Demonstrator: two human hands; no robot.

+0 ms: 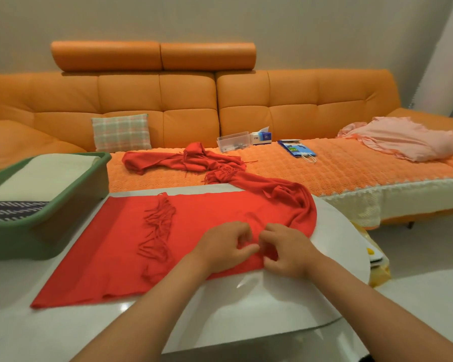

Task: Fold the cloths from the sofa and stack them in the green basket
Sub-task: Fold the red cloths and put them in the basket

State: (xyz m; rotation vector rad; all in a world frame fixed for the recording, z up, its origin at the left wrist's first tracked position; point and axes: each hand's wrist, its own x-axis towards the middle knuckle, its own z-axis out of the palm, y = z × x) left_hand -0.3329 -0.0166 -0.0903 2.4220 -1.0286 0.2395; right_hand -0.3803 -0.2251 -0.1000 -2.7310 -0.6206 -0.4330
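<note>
The red scarf [120, 244] lies spread on the counter [246, 304], its far end trailing onto the sofa [324, 165]. The left hand [225, 246] and right hand [288, 250] each grip its near right edge, pinching it. The basket [50, 223], left, holds folded cloths [45, 176].

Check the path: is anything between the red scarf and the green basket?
Nothing visible. Only bare table lies between the scarf and the basket. The left hand and right hand pinch the scarf, whose far end trails onto the sofa.
</note>
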